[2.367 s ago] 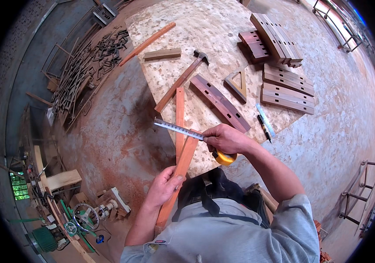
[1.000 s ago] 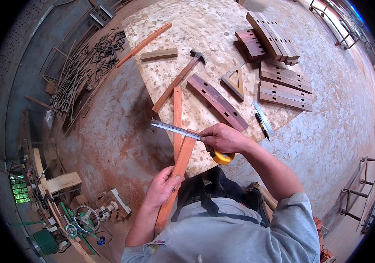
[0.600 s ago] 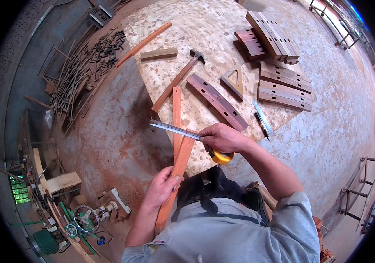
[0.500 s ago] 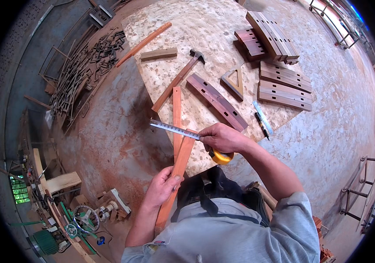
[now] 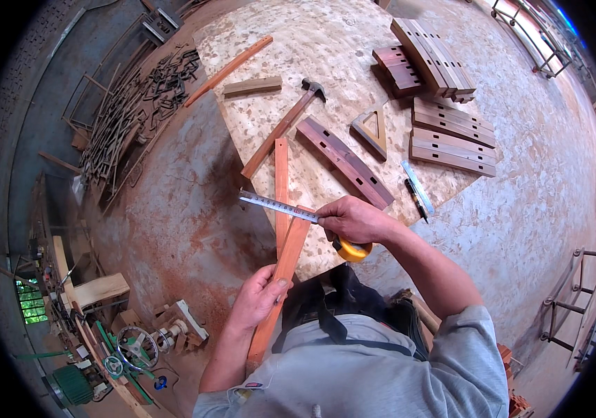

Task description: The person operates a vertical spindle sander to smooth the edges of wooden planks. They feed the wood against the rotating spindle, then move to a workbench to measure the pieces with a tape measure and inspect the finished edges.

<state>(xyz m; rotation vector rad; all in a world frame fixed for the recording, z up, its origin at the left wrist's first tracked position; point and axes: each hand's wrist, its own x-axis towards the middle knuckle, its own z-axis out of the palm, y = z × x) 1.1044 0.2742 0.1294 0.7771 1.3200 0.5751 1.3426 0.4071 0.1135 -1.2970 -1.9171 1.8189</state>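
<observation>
My left hand (image 5: 259,298) is closed round a reddish wooden strip (image 5: 278,306), which slants up from my side to the table's near corner. With my right hand (image 5: 355,220) I grip a tape measure (image 5: 352,250) with a yellow case. Its pulled-out blade (image 5: 270,202) stretches left across the upper end of the strip. Another reddish strip (image 5: 282,171) lies on the table beneath the blade. Beyond my right hand is a dark red slotted board (image 5: 346,161). A claw hammer (image 5: 287,125) rests left of that board.
The speckled table (image 5: 353,70) also bears a triangular square (image 5: 372,132), a marker (image 5: 416,200), a pale blue ruler (image 5: 418,186), a short wood block (image 5: 252,86) and stacked slotted boards (image 5: 434,59). A long strip (image 5: 228,70) overhangs its left edge. Machinery with handwheels (image 5: 136,348) stands lower left.
</observation>
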